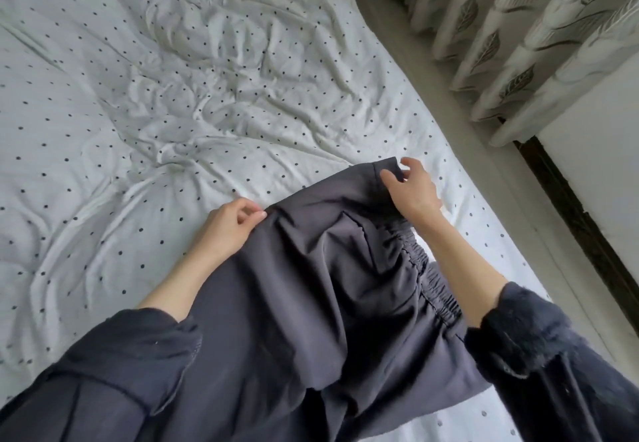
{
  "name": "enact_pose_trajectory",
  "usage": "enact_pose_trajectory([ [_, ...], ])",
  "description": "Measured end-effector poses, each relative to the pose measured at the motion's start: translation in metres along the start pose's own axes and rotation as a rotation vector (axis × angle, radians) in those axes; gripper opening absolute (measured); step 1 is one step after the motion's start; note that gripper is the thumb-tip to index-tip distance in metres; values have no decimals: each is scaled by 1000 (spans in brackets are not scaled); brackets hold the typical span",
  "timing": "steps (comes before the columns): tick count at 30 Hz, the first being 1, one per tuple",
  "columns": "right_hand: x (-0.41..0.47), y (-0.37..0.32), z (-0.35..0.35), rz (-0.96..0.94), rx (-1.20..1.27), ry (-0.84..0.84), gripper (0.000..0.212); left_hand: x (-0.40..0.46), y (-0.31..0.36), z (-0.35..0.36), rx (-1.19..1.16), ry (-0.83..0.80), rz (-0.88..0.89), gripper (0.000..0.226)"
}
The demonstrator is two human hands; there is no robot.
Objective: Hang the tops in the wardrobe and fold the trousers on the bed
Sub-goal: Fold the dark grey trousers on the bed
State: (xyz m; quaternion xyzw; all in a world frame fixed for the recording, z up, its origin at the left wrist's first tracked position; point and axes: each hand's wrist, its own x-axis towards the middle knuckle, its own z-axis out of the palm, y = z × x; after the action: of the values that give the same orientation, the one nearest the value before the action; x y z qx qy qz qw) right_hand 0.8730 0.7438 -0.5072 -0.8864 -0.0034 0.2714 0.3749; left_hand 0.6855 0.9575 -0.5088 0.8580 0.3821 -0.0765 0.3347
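No readable text anywhere (only dots and leaf prints).

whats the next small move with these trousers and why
Probably lower the trousers flat onto the bed and smooth them. The left hand pinches one edge, the right hand is at the far corner, and the fabric is bunched, so a fold now would likely crease.

Log: I see leaf-print curtains (501, 26) hanging at upper right | pale floor (532, 220) below them | white wall (594, 130) at right edge | dark baseboard strip (570, 206) along its foot.
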Motion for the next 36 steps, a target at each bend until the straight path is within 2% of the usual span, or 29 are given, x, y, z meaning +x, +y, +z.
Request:
enact_pose_trajectory([
  [3, -35, 6, 13, -168, -268, 74, 55, -29, -23, -11, -31, 12, -63, 16],
  [7, -78, -8, 36, -383, -444, -3, 54, -76, -53, -26, -24, 14, -171, 21],
  [11, -112, -32, 76, -675, -582, -163, 48, -114, -87, -44, 22, -142, -270, 16],
  [13, -129, -43, 101, -821, -646, -266, 46, -134, -106, -54, -33, -193, -295, 18],
  [16, -147, -60, 132, -955, -749, -388, 50, -163, -132, -73, -13, -183, -315, 22],
  [18, -159, -71, 153, -1008, -827, -482, 53, -182, -150, -85, 114, -186, -288, 14],
  [19, -164, -76, 162, -1023, -866, -537, 53, -188, -157, -88, 157, -160, -246, 10],
  [21, -178, -86, 179, -1058, -950, -642, 47, -200, -166, -91, 81, -23, -180, 4],
  [24, -194, -100, 197, -1063, -971, -675, 31, -202, -172, -100, 13, 129, -146, 7],
  [27, -193, -112, 198, -997, -813, -559, 23, -184, -172, -115, -20, 145, -121, 13],
  [31, -171, -142, 199, -980, -662, -239, 22, -130, -160, -149, -103, 356, -49, 14],
  [33, -152, -154, 200, -867, -655, -139, 22, -102, -161, -159, -152, 287, -102, 18],
  [36, -136, -154, 207, -698, -735, -190, 26, -93, -188, -160, 0, 15, -199, 37],
])
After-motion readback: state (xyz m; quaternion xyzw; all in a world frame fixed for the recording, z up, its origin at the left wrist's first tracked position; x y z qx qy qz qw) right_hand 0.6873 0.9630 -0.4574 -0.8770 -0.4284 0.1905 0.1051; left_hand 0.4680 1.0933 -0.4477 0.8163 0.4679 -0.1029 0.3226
